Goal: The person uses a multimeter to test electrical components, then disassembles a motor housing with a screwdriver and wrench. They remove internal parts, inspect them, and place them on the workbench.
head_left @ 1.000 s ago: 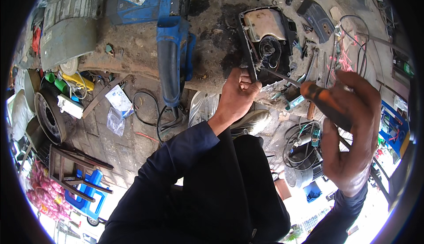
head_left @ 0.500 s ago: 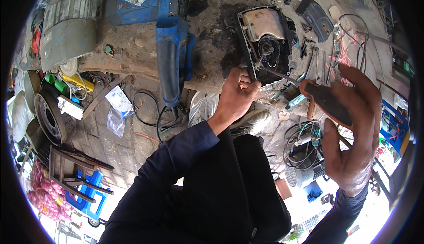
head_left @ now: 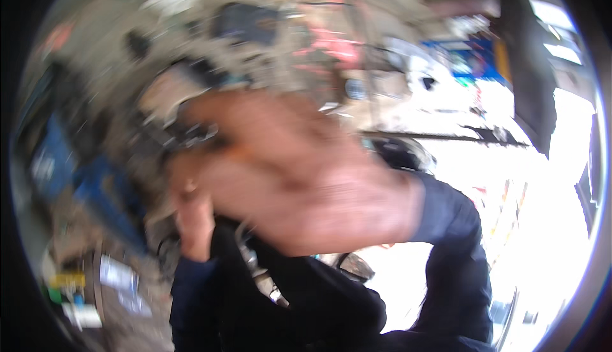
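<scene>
Motion blur smears the whole head view. My right hand (head_left: 306, 173) fills the middle, with its fingers bent toward the left. A dark and orange bit of the screwdriver (head_left: 237, 150) shows between them; its shaft cannot be made out. Just below the fingertips of that hand is my left hand (head_left: 195, 215), its fingers mostly hidden or blurred. Beyond both hands lies the opened dark housing with a pale inner part (head_left: 164, 96), partly covered by my right hand. Whether my left hand touches the housing cannot be seen.
A blue power tool (head_left: 108, 189) lies at the left. Farther back are a dark plastic part (head_left: 245, 24) and pink strands (head_left: 331, 43). A blue object (head_left: 468, 59) stands at the upper right, and a white paper packet (head_left: 118, 272) lies at the lower left.
The view has swung to the right, so the housing and blue tool now appear farther left. My right hand has come across in front of the housing and left hand.
</scene>
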`<action>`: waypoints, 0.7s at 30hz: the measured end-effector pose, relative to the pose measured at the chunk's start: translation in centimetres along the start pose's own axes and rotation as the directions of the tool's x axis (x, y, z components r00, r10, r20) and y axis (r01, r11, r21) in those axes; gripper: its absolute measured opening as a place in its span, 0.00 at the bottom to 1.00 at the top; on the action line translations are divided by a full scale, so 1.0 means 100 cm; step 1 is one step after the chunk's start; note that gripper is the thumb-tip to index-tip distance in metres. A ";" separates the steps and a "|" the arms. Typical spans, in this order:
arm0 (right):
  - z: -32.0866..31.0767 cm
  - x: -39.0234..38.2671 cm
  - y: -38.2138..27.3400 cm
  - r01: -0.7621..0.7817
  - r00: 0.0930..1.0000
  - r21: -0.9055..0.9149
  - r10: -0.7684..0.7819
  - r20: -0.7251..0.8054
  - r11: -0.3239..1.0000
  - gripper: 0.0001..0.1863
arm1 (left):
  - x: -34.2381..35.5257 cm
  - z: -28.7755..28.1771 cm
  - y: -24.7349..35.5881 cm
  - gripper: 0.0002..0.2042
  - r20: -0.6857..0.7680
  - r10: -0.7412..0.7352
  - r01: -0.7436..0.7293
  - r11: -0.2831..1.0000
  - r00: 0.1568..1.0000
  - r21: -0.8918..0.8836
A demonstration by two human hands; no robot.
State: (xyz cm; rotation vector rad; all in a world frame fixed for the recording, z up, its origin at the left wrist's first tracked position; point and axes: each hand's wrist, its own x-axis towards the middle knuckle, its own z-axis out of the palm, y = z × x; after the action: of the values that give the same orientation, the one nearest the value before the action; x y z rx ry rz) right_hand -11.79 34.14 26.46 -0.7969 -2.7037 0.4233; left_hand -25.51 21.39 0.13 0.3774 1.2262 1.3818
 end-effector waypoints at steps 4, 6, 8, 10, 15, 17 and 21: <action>-0.002 -0.001 0.002 -0.125 0.988 0.177 0.106 0.112 0.976 0.28 | 0.007 -0.006 0.007 0.13 0.041 -0.030 0.028 0.999 0.999 0.046; -0.001 0.004 -0.003 -0.002 0.996 0.100 0.011 -0.094 0.995 0.33 | 0.007 -0.010 0.008 0.13 0.050 -0.036 0.033 0.998 0.998 0.059; -0.006 0.000 -0.003 0.071 0.987 0.057 -0.063 -0.145 0.996 0.30 | 0.009 -0.012 0.007 0.13 0.058 -0.042 0.038 0.996 0.997 0.079; -0.006 -0.002 -0.004 -0.067 0.998 0.044 0.068 -0.015 0.997 0.27 | 0.011 -0.013 0.005 0.13 0.062 -0.048 0.042 0.995 0.997 0.093; -0.004 -0.003 0.001 0.107 0.973 -0.013 -0.107 -0.206 0.994 0.22 | 0.013 -0.012 0.009 0.13 0.070 -0.053 0.044 0.992 0.996 0.122; -0.004 -0.006 -0.005 -0.052 0.995 -0.028 0.049 -0.092 0.998 0.22 | 0.012 -0.012 0.012 0.13 0.071 -0.052 0.043 0.990 0.996 0.133; -0.004 -0.006 -0.008 -0.032 0.998 0.056 0.035 -0.056 0.998 0.24 | 0.003 -0.016 0.014 0.13 0.050 -0.022 0.014 0.989 0.999 0.149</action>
State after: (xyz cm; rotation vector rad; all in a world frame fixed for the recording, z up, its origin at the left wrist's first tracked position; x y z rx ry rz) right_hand -11.56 33.30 26.99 -0.8277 -2.6181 0.4735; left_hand -27.61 21.34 0.51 0.5017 1.2914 1.2611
